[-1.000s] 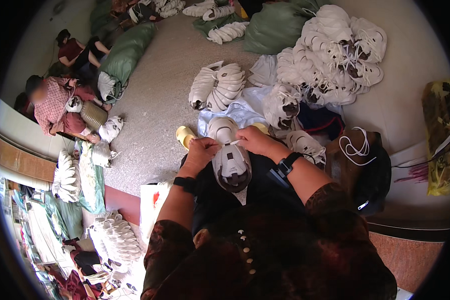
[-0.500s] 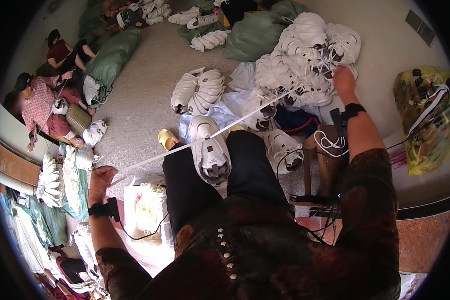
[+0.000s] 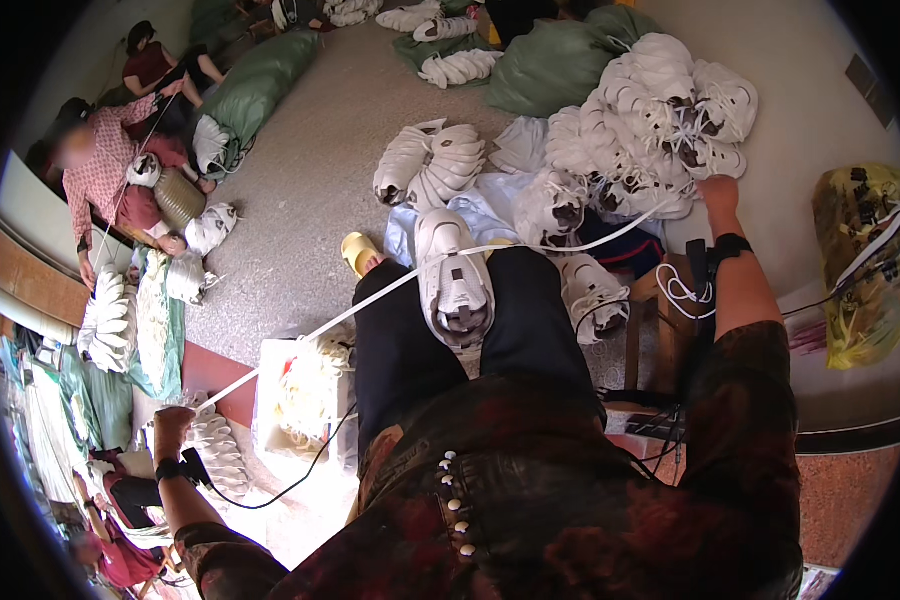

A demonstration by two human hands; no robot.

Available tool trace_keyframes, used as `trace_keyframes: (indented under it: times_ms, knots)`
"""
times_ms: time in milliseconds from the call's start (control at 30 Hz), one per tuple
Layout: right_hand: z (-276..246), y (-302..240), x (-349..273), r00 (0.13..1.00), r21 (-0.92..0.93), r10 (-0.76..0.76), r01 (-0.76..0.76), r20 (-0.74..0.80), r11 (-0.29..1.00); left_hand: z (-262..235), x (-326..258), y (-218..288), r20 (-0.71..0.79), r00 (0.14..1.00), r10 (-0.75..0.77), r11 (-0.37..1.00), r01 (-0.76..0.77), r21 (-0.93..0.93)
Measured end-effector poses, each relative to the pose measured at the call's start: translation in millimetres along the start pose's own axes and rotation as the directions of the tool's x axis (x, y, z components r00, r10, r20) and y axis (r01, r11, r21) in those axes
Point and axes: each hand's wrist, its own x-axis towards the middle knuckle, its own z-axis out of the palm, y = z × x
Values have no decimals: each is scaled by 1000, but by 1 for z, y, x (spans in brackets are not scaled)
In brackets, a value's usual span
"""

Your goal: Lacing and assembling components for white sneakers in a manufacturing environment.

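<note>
Shoe: a white sneaker [image 3: 455, 280] lies on the person's lap between the thighs in black trousers, toe pointing away and opening toward the body.
Lace: a long white shoelace [image 3: 370, 300] runs through the sneaker and is stretched taut in a straight line, from lower left to upper right across the lap.
Left hand: the left hand [image 3: 172, 424] is flung far out to the lower left, fingers pressed together in a fist around the lace end; a black band sits on its wrist.
Right hand: the right hand [image 3: 717, 190] is stretched out to the upper right, at the edge of the shoe heap; the other lace end leads to it, but whether its fingers pinch the lace cannot be told, as only the back of the hand shows. A black watch circles that wrist.
Heap: a pile of white sneakers [image 3: 660, 120] rises beyond the right hand, with a smaller row of white shoes [image 3: 428, 165] on the floor ahead of the knees.
Foot: a yellow slipper [image 3: 358, 250] shows just left of the left knee.
Box: a white box of laces [image 3: 305, 390] stands near the left thigh.
Bag: a yellow plastic bag [image 3: 855, 260] lies at far right.
Others: another person in a patterned pink top [image 3: 100, 180] sits at far left with white shoes.
</note>
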Motion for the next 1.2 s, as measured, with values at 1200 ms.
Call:
trace_keyframes:
  times_ms: [1200]
  knots:
    - [177,-322,-243,770,544,-379,49,513,838,215,-43,91,467,884,-16,981,104,-163]
